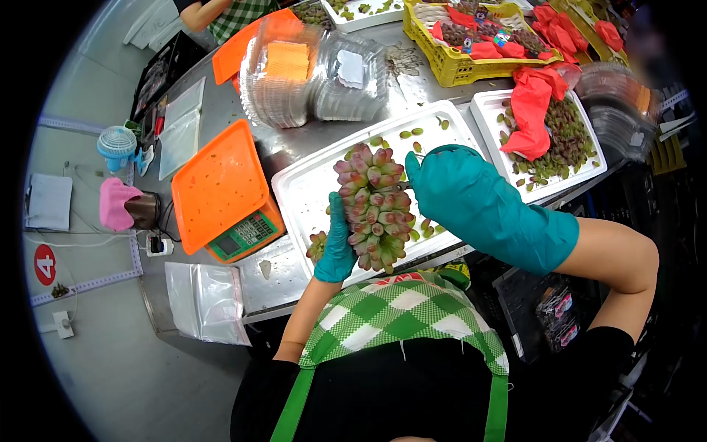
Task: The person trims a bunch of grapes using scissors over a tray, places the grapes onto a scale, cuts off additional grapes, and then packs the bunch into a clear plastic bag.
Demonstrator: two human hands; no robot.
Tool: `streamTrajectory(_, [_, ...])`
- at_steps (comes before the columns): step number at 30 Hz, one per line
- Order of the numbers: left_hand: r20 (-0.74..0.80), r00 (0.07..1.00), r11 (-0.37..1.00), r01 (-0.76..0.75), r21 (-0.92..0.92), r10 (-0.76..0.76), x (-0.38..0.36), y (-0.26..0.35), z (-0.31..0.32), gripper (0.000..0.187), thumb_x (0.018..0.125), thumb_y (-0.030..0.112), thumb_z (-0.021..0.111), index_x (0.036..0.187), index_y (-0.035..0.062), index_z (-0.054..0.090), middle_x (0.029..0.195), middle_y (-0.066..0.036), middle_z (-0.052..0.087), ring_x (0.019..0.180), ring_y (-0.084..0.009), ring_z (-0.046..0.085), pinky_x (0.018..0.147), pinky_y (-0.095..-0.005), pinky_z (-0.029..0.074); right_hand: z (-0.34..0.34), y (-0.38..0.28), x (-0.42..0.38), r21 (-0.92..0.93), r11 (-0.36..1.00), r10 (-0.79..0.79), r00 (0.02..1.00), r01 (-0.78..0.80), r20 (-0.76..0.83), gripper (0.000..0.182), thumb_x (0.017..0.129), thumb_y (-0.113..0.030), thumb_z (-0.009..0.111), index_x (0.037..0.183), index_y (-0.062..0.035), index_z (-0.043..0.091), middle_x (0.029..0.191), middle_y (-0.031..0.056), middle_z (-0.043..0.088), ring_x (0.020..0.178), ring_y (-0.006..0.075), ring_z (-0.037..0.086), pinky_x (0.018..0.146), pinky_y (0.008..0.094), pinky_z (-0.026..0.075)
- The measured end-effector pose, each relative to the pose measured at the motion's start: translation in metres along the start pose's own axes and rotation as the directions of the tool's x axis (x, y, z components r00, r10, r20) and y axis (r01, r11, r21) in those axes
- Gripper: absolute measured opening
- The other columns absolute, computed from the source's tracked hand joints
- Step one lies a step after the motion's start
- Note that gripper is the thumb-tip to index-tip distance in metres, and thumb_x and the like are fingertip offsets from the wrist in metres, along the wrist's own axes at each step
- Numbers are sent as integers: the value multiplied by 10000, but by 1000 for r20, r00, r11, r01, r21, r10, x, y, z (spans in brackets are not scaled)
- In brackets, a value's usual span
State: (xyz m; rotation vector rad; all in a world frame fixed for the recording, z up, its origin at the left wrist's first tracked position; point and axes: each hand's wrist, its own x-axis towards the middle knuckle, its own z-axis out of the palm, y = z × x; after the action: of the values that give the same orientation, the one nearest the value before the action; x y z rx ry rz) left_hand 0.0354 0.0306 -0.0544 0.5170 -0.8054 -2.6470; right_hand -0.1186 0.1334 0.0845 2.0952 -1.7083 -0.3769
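A bunch of pink-and-green grapes [377,210] is tilted up over a white tray [298,188]. My left hand [339,247], in a teal glove, closes around its left side and supports it from beneath. Some of those fingers are hidden behind the fruit. At the right side of the bunch, my gloved right hand [456,188] is closed on what look like small scissors [403,186], mostly covered by the glove. Loose grapes [416,132] lie scattered in the tray, and a small cluster [317,247] rests by my left wrist.
An orange scale [221,188] stands left of the tray, with stacked clear plastic boxes [313,81] behind. To the right, another white tray [526,193] holds loose grapes and red wrapping [530,118]. A yellow crate [460,70] holds bunches. Another person's arm [202,13] shows at the back.
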Motion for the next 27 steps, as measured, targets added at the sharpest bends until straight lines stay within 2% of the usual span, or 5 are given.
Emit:
streamTrajectory(10, [-7, 1000, 998, -22, 58, 22, -5, -1, 4, 779, 790, 658, 319, 1330, 101, 240, 1303, -129, 364, 1156, -266, 420, 960, -398, 372, 2, -18, -2, -172, 982, 68, 996, -77, -56, 415, 738, -77, 499, 1132, 51, 479, 660, 55, 436, 626, 193, 468, 552, 313, 389])
streamTrajectory(20, [-49, 999, 983, 31, 182, -23, -7, 1, 9, 762, 798, 654, 300, 1323, 105, 255, 1295, -124, 372, 1150, -258, 427, 944, -388, 393, 8, -27, -2, -131, 989, 69, 998, -68, 4, 403, 714, -55, 509, 1094, 78, 501, 632, 50, 457, 618, 185, 486, 517, 306, 386])
streamTrajectory(23, [-73, 997, 996, 30, 85, -24, -2, -5, 11, 770, 792, 664, 295, 1324, 109, 253, 1298, -128, 367, 1152, -259, 424, 943, -397, 394, 10, -24, -2, -48, 996, 74, 996, -72, 53, 396, 715, -67, 518, 1086, 72, 504, 628, 51, 463, 613, 182, 495, 510, 305, 391])
streamTrajectory(25, [382, 924, 866, 184, -464, 8, 9, -13, -7, 782, 785, 672, 298, 1326, 111, 249, 1304, -132, 358, 1157, -263, 418, 947, -408, 388, 5, -19, -3, 10, 997, 70, 996, -70, 53, 394, 717, -74, 522, 1086, 65, 504, 628, 50, 467, 606, 180, 500, 503, 302, 393])
streamTrajectory(27, [558, 821, 669, 350, -656, 118, 16, -19, -18, 795, 777, 682, 298, 1328, 111, 245, 1309, -135, 350, 1161, -270, 413, 949, -417, 384, 4, -16, -2, 149, 984, 106, 994, -101, -23, 391, 723, -85, 523, 1087, 57, 501, 628, 49, 469, 598, 179, 506, 496, 296, 395])
